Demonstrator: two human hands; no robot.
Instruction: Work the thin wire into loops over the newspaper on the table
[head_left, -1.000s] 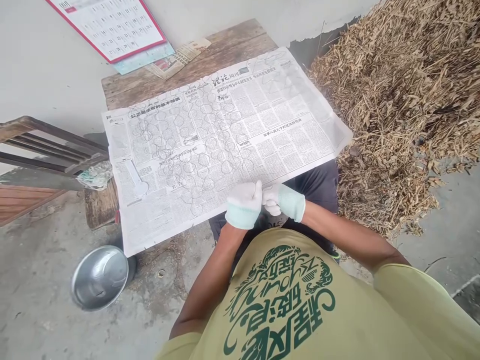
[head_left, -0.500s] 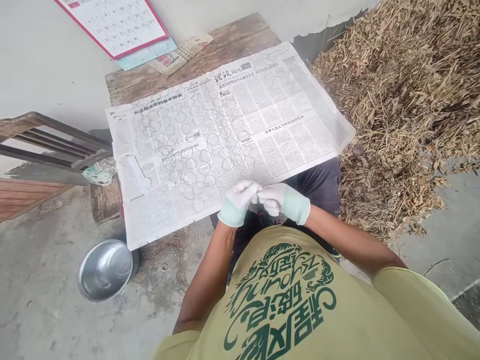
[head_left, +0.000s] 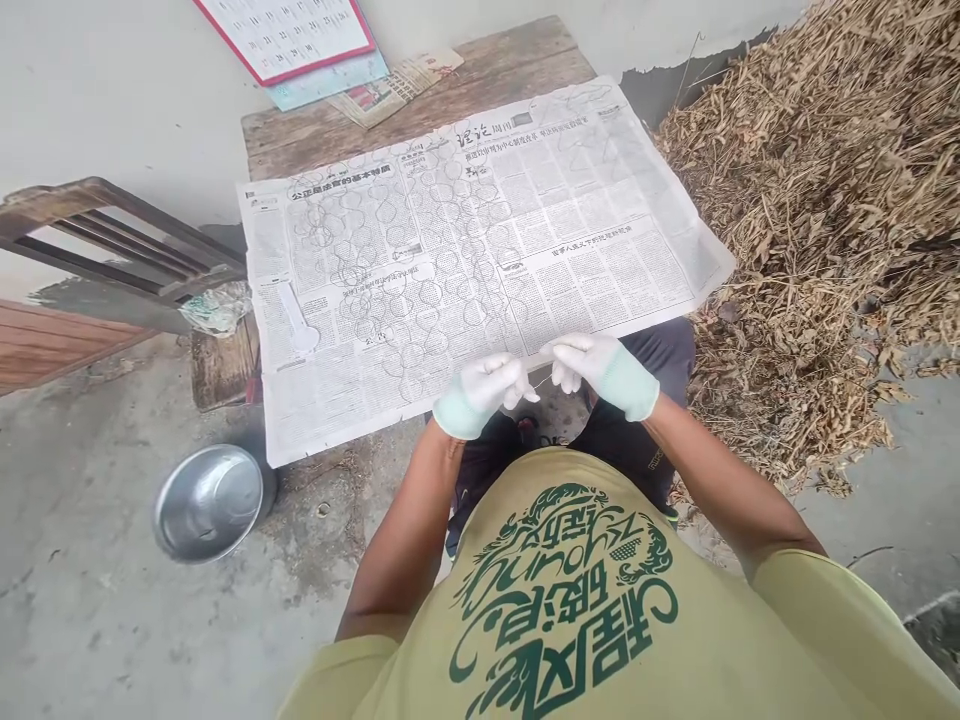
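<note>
Both hands wear white gloves with pale green cuffs. My left hand (head_left: 491, 388) is closed in a pinch at the newspaper's near edge. My right hand (head_left: 592, 366), a short way to the right, pinches too. A thin strand (head_left: 542, 383), thread or fine wire, spans the gap between the fingertips; which, I cannot tell. Just beyond the hands a spread newspaper (head_left: 585, 280) covers most of a wooden table. Many thin loops (head_left: 409, 310) of similar strand lie over its left and middle parts. A white spoon-shaped outline (head_left: 298, 325) shows on the left side.
The wooden table (head_left: 517, 55) stands against the wall, with a folded paper (head_left: 397, 88) and a calendar (head_left: 300, 40) at its back. To the left are a wooden chair (head_left: 112, 235), a plastic bag (head_left: 217, 308) and a metal pot (head_left: 214, 505) on the floor. Dry stalks (head_left: 817, 220) are heaped right.
My hands have moved apart from touching, the right one going rightward, and the strand now shows between them. The view has shifted slightly. The loops on the newspaper look unchanged.
</note>
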